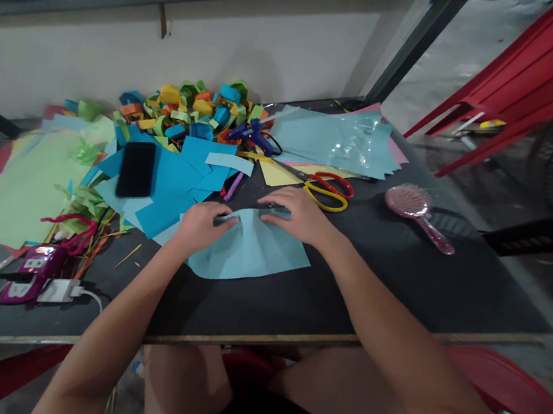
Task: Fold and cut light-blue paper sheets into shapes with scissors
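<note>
Dark surface [489,280], seen from above, crowded toward the back and left. Beyond its right end, a red plastic chair [540,71]. Spread across the left, pale green sheets [32,184]. Piled at the back, a heap of small folded paper pieces [203,107] in orange, yellow, green and blue. Just right of the heap, a stack of light blue sheets [310,137], partly under clear plastic.

At the near middle, between both hands, a pale blue sheet [260,259], lower edge down, upper part raised and rippled. Left hand [202,228] with fingers apparently clamped on the raised edge, thumb on the near side. Right hand [300,216] at the opposite side of that edge, thumb and fingers slightly parted; impossible to tell whether pinched tight. Step in hand, by judgement: bending or gathering the sheet. Next, likely calling for an even hold and well-matched edges.

Smaller still: pink hairbrush [411,202] well to the right, scissors [309,183] just behind the right hand, black phone [136,169] on blue paper.
</note>
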`<state>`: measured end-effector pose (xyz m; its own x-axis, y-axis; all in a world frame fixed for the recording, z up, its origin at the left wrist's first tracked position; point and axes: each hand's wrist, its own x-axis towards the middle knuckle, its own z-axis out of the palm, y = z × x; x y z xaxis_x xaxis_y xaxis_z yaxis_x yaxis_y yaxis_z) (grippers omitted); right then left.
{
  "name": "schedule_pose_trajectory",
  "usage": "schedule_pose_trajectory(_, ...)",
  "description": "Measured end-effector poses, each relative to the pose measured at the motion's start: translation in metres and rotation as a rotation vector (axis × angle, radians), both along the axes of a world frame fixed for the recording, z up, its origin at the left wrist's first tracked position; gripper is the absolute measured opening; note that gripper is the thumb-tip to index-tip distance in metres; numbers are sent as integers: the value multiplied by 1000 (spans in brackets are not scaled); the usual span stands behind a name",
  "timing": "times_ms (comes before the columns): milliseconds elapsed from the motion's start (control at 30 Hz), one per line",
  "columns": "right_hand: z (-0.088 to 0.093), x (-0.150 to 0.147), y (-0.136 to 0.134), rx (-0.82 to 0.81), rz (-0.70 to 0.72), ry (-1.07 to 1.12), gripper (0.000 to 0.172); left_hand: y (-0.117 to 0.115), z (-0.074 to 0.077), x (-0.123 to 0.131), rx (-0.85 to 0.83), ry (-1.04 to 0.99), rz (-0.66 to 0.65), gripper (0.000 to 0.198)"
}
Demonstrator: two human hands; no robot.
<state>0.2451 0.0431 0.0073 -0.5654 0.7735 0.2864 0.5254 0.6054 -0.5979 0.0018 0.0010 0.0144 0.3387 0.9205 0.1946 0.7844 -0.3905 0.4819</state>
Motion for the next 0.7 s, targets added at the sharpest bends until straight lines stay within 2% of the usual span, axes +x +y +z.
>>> schedule_pose_trajectory(100,8,-19,-12,88,-41,74,29,-1,-1,2,78,14,-26,24)
schedule_pose_trajectory(233,16,-37,-18,-34,-11,68,17,-2,-1,1,151,-5,-74,26)
schedule_pose_trajectory(333,16,-36,-15,-188,-28,131,18,-2,3,1,152,-47,-51,26)
schedule_pose_trajectory(467,12,-30,-12,-306,-27,234,21,-5,7,5,115,-137,-49,25)
schedule_pose_trajectory(700,11,-23,-13,-350,-62,304,22,-8,8,13,134,-189,-20,26)
